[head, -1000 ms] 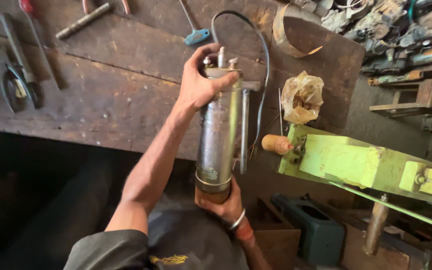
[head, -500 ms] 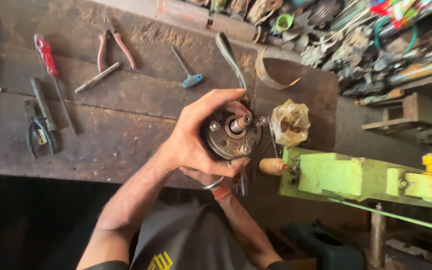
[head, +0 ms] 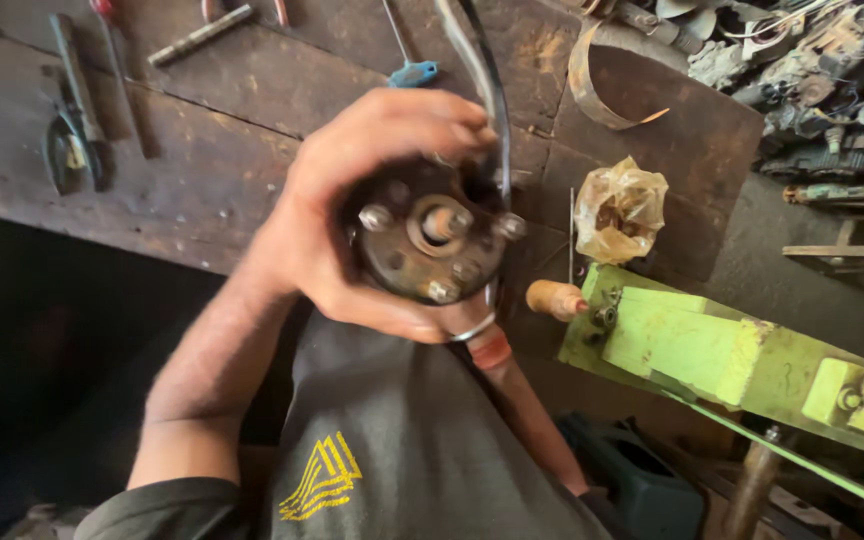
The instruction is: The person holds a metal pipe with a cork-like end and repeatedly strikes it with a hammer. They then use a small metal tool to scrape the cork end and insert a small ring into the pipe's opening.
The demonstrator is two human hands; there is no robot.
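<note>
- Head view looks straight down the end of a metal cylinder (head: 430, 235), a motor-like body whose round end plate faces the camera with a central shaft stub and several bolt heads around it
- left hand (head: 352, 215) is wrapped around the top end of the cylinder, fingers curled over the far rim and thumb along the near edge, gripping it firmly
- right hand (head: 462, 322) is mostly hidden beneath the cylinder; only a sliver of it and the wrist with a metal bangle and an orange band show below the end plate, and whether it is closed on the cylinder cannot be told
- the cylinder is held up close to the camera, above the near edge of the table (head: 252, 90) and over the person's lap
- a black cable (head: 492, 90) runs from the far side of the table down to the cylinder's right edge
- on the worn wooden table lie pliers (head: 72, 150) at the left, a blue-handled tool (head: 412, 70) beyond the hands, a curved metal band (head: 602, 90) and a crumpled plastic bag (head: 620, 210) to the right
- a green vise (head: 722, 350) with a wooden handle knob stands just right of the hands
- a heap of metal parts (head: 812, 70) fills the far right corner
</note>
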